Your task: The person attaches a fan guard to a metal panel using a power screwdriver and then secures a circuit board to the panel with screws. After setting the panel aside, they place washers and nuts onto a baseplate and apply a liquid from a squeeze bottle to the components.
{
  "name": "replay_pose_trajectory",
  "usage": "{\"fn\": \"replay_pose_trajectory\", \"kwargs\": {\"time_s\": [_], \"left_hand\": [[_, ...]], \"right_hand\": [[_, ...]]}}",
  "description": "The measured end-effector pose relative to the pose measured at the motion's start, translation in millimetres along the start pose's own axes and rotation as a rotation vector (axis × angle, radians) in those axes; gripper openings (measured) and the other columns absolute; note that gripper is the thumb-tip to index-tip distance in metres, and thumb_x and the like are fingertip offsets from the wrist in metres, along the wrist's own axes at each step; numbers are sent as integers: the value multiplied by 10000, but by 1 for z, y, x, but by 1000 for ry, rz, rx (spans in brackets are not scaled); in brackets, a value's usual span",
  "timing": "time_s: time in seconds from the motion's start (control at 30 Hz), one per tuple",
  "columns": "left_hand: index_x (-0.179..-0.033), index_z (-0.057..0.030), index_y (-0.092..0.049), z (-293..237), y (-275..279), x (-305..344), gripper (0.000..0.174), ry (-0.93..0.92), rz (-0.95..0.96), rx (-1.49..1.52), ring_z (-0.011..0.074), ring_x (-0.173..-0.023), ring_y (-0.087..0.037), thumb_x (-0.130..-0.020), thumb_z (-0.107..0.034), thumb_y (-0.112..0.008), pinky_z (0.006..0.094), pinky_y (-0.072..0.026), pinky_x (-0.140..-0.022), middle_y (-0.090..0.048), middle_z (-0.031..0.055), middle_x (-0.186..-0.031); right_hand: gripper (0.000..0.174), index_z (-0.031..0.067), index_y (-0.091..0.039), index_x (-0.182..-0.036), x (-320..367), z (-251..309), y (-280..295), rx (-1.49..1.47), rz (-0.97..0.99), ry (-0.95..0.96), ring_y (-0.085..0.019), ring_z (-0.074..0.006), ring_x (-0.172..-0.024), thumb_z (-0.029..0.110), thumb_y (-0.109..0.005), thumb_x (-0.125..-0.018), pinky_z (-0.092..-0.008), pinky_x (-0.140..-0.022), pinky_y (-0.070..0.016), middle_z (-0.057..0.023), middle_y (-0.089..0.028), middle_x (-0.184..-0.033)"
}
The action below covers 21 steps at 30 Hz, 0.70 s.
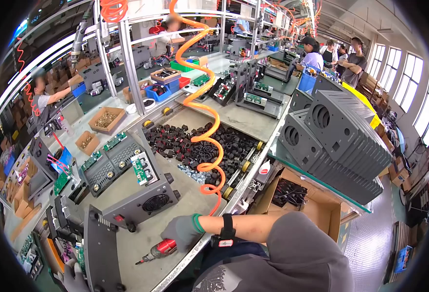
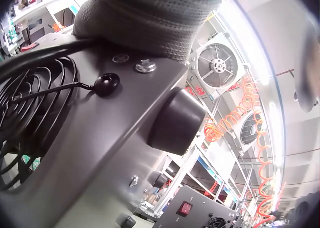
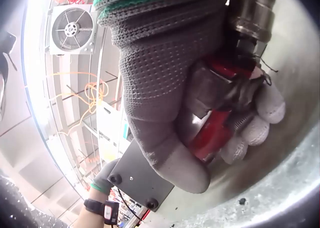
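My gloved right hand (image 1: 182, 232) grips a red air screwdriver (image 1: 164, 248) low over the bench, its bit pointing left. The right wrist view shows the glove's thumb and fingers wrapped round the tool's red body (image 3: 214, 133). At the lower left, my gloved left hand (image 1: 73, 278) is against a dark grey metal case with an upright panel (image 1: 101, 250). In the left wrist view the glove (image 2: 145, 25) lies at the edge of a case face with a fan grille (image 2: 30, 98) and black rubber foot (image 2: 177, 120); its fingers are hidden there.
Behind the panel stands another grey case (image 1: 136, 202) with a fan and green circuit boards. An orange coiled air hose (image 1: 207, 138) hangs over a tray of black parts (image 1: 175, 141). Stacked grey panels (image 1: 331, 141) and a cardboard box (image 1: 321, 209) stand to the right.
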State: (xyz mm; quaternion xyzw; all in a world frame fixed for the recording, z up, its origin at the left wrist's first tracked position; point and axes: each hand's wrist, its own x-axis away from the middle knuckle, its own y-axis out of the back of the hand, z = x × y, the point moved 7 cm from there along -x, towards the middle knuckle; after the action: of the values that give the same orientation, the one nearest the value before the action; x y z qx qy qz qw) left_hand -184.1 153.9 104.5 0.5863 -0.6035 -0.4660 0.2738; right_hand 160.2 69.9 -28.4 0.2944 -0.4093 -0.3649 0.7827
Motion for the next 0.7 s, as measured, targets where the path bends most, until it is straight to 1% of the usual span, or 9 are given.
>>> {"fn": "replay_pose_trajectory", "kwargs": {"time_s": [0.13,0.23,0.3,0.43,0.6,0.7], "left_hand": [[-1175,-72,-694,-6,3,1,367,41,-8,32,239,-961,-674,-984,-365,-585,335,-502,-861,-731,112,-1084],[-1169,-68,-697,-1,2,0,360,29,-21,36,236,-944,-673,-984,-357,-588,336,-503,-854,-733,116,-1066],[-1172,-61,-695,-1,2,-1,361,-31,-42,-15,234,-941,-672,-988,-351,-585,335,-503,-852,-734,118,-1062],[-1177,-57,-692,-2,3,-1,362,-32,-27,-28,234,-950,-673,-989,-347,-581,337,-503,-861,-734,119,-1072],[-1190,-65,-692,0,1,-1,378,16,-11,20,234,-964,-672,-995,-362,-564,345,-499,-871,-732,120,-1077],[-1193,-63,-691,-9,4,1,389,-17,-26,19,230,-977,-670,-994,-371,-563,342,-495,-883,-731,114,-1083]], "right_hand": [[521,111,-642,-1090,0,1,2,-21,-11,0,-659,-388,-909,237,-737,-593,-478,-796,-503,-167,-686,-935],[526,116,-642,-1092,-3,-1,-1,-12,10,-14,-661,-388,-905,234,-736,-589,-482,-793,-502,-167,-687,-934],[530,118,-643,-1093,-3,-1,-1,-1,-4,-1,-661,-390,-901,235,-736,-585,-484,-789,-503,-167,-687,-927],[529,117,-647,-1088,-5,-2,-1,-9,-8,9,-662,-392,-898,236,-737,-581,-484,-783,-504,-168,-688,-918],[523,106,-654,-1070,-5,-1,0,-30,8,13,-663,-388,-894,245,-735,-572,-477,-781,-504,-167,-690,-913],[527,104,-654,-1069,-6,-2,-1,-18,15,19,-663,-387,-887,249,-735,-570,-474,-780,-504,-166,-690,-908]]}}
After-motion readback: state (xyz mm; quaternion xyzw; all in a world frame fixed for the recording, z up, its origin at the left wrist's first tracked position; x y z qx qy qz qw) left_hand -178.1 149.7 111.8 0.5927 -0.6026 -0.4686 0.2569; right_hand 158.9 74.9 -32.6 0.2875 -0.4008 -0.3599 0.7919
